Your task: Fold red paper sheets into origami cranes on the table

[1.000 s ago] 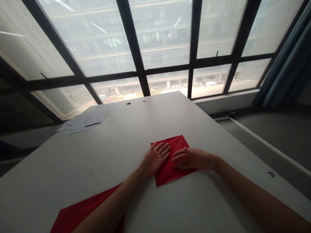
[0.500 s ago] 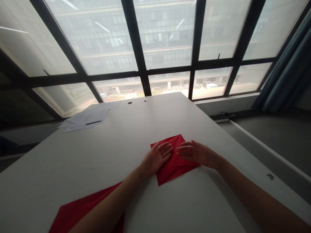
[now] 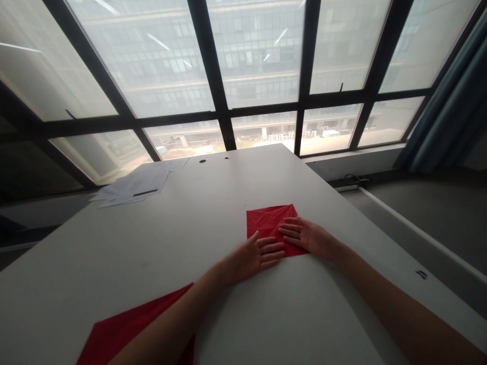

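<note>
A small red square piece, perhaps cloth (image 3: 266,220), lies on the white table (image 3: 190,228) with creases across its surface. My left hand (image 3: 255,256) rests over its near left edge, palm up, fingers stretched out. At its right side, the fingers of my right hand (image 3: 306,235) lie over the red piece, extended and slightly apart. Neither hand grips anything. A second, larger red piece (image 3: 129,327) lies at the near left, partly hidden under my left forearm.
Loose papers (image 3: 140,177) with a dark pen-like stick (image 3: 145,193) lie at the table's far left. Two round holes (image 3: 203,161) are near the far edge. Tall windows (image 3: 258,56) rise behind the table; a blue curtain (image 3: 437,121) hangs at the right.
The small red piece has turned and shifted slightly away and to the right. My left hand has moved right and nearer to me, onto its near edge. My right hand has barely moved.
</note>
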`<state>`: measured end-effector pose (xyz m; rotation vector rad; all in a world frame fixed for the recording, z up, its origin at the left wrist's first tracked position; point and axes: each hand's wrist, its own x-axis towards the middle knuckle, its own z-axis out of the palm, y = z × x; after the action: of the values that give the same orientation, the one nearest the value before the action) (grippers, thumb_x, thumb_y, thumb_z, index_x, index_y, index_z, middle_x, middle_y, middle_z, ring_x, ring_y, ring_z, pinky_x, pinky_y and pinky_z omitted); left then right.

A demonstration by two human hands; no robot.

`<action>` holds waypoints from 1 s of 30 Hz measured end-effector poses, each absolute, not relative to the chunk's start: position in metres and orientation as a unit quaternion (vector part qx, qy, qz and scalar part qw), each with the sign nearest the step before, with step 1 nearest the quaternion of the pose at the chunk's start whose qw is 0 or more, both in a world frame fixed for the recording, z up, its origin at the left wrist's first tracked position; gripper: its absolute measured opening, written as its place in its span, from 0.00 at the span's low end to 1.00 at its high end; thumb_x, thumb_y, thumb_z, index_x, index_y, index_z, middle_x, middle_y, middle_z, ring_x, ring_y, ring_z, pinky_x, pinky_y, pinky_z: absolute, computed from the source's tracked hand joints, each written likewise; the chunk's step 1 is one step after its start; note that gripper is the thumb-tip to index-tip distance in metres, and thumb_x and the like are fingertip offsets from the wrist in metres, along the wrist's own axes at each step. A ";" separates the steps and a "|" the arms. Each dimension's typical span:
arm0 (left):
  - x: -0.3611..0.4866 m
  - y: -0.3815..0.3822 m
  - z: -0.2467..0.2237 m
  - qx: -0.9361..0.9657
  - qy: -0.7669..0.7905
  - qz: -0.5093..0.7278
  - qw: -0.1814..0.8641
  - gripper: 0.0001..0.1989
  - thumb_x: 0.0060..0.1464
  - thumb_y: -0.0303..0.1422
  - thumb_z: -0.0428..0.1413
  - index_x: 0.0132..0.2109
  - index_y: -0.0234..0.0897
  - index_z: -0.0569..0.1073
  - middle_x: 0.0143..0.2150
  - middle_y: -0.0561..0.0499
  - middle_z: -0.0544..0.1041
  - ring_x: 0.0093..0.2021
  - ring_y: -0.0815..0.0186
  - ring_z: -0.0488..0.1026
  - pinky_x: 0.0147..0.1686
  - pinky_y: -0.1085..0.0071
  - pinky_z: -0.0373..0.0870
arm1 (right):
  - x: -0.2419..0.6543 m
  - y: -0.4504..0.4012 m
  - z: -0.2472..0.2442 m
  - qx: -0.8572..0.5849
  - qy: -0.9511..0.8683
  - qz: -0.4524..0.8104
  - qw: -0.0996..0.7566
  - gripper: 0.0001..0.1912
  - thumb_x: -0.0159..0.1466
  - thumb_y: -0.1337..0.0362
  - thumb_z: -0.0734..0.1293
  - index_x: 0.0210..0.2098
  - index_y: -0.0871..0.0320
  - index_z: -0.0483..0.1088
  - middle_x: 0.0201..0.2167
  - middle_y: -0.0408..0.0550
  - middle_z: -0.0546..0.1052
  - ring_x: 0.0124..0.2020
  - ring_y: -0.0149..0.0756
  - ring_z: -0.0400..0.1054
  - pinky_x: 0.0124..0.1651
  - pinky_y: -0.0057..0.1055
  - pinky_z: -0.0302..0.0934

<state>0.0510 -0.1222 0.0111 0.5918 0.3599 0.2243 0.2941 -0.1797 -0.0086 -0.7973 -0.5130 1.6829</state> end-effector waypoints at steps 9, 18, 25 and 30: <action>0.048 -0.083 -0.006 0.370 0.319 0.536 0.689 0.14 0.60 0.26 0.53 0.52 0.36 0.74 0.60 0.43 0.72 0.62 0.56 0.68 0.64 0.60 0.61 | 0.291 -0.179 -0.002 -0.368 -0.205 0.691 0.587 0.13 0.69 0.64 0.62 0.50 0.62 0.70 0.53 0.59 0.75 0.52 0.39 0.73 0.57 0.37 0.66; 0.048 -0.109 -0.011 0.920 0.314 0.164 0.170 0.29 0.62 0.42 0.54 0.68 0.42 0.62 0.71 0.46 0.55 0.72 0.54 0.47 0.70 0.50 0.39 | 0.300 -0.195 0.004 -0.256 -0.326 0.754 0.509 0.18 0.69 0.59 0.63 0.56 0.59 0.68 0.60 0.55 0.70 0.62 0.41 0.65 0.69 0.43 0.49; 0.045 -0.109 -0.009 0.955 0.241 0.105 0.137 0.29 0.64 0.45 0.50 0.70 0.50 0.56 0.73 0.51 0.51 0.73 0.57 0.45 0.70 0.53 0.41 | 0.301 -0.187 -0.003 -0.251 -0.291 0.773 0.506 0.23 0.72 0.52 0.57 0.57 0.63 0.65 0.57 0.60 0.72 0.60 0.43 0.67 0.68 0.44 0.52; 0.046 -0.108 -0.010 0.950 0.252 0.108 0.152 0.29 0.64 0.47 0.50 0.69 0.51 0.56 0.73 0.51 0.50 0.72 0.54 0.46 0.70 0.51 0.39 | 0.320 -0.164 -0.016 -0.340 -0.139 0.618 0.695 0.17 0.73 0.55 0.55 0.51 0.58 0.67 0.53 0.57 0.75 0.55 0.38 0.71 0.62 0.39 0.61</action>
<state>0.0461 -0.1078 -0.0098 2.7261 0.7228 0.3105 0.3204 -0.1644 -0.0164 -0.7578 -0.3112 1.3802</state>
